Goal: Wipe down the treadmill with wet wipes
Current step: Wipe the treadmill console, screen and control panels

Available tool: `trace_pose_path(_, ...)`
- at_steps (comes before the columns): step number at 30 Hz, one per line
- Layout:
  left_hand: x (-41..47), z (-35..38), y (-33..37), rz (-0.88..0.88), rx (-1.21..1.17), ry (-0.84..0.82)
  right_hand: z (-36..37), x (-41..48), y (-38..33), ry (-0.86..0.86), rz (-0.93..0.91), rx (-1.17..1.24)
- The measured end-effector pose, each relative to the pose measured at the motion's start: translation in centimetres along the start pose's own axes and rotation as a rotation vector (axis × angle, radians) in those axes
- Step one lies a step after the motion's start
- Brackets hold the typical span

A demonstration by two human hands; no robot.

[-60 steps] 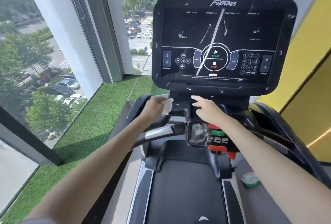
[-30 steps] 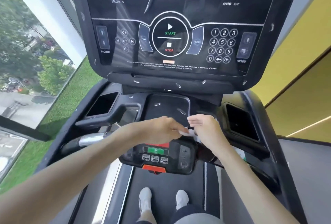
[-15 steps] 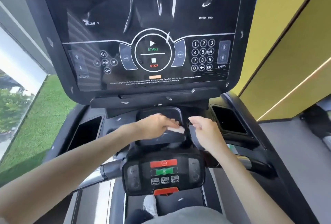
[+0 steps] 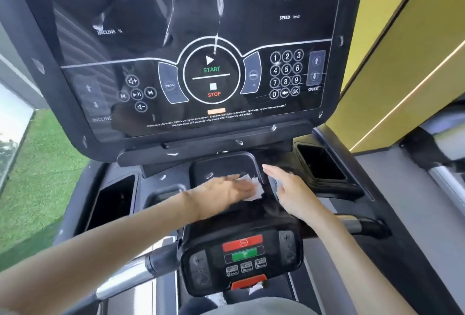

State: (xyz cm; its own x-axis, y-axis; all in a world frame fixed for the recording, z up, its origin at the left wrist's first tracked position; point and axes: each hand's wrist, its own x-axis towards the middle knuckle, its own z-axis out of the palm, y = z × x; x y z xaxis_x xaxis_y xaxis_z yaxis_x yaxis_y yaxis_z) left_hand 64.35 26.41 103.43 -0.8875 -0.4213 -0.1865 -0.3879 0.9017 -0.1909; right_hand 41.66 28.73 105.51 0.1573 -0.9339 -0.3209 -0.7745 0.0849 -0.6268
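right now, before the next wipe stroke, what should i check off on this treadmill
1. Wet wipe pressed under the left hand on the centre tray: ok.
2. Right hand empty, fingers straight, beside the tray and off the wipe: ok.
3. Both hands away from the red stop button on the lower panel: ok.
4. Console screen free of streaks: not ok, white smears run down it.
5. Wipe wet enough for another pass: cannot tell.
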Motion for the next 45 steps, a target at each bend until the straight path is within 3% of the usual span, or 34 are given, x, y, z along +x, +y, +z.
trace_pose_path(2,-0.4,-0.2,-0.9,-0.069,0.061,0.106,-0.4,0.2,-0.1,-0.012,0.005,0.041)
trace_pose_path(6,1.6,-0.9,-2.4,-0.077,-0.135,0.253,-0.2,1.1,-0.3,0.014,-0.013,0.009)
trace_pose_path(10,0.4,0.9,-1.7,0.098,-0.001,0.036,0.3,1.0,-0.3,0.052,-0.052,0.027)
trace_pose_path(14,1.0,1.1,-3.1,-0.098,0.017,0.091,0.2,1.2,-0.1,0.074,-0.063,0.001)
trace_pose_path(16,1.5,1.6,-2.1,-0.039,0.057,0.188,0.4,1.1,-0.2,0.072,-0.081,-0.055)
trace_pose_path(19,0.5,2.1,-2.0,0.079,0.047,0.138,0.4,1.0,-0.3,0.086,-0.098,-0.115)
trace_pose_path(21,0.4,1.5,-3.4,-0.050,0.044,0.232,0.3,1.0,-0.4,0.095,-0.099,-0.126)
trace_pose_path(22,0.6,1.1,-3.5,-0.124,-0.017,0.201,0.3,1.0,-0.5,0.095,-0.094,-0.126)
trace_pose_path(28,2.2,1.0,-1.3,-0.018,0.006,0.232,0.2,0.8,-0.5,0.104,-0.098,-0.097)
trace_pose_path(33,0.7,0.8,-2.8,-0.225,0.037,0.229,-0.5,1.1,-2.1,0.095,-0.095,-0.260)
trace_pose_path(39,-3.0,0.3,-1.9,-0.264,-0.112,0.280,0.3,1.4,-3.4,0.115,-0.092,-0.262)
trace_pose_path(45,2.7,0.1,-2.0,-0.341,-0.006,0.113,0.5,1.6,-2.8,0.089,-0.086,-0.291)
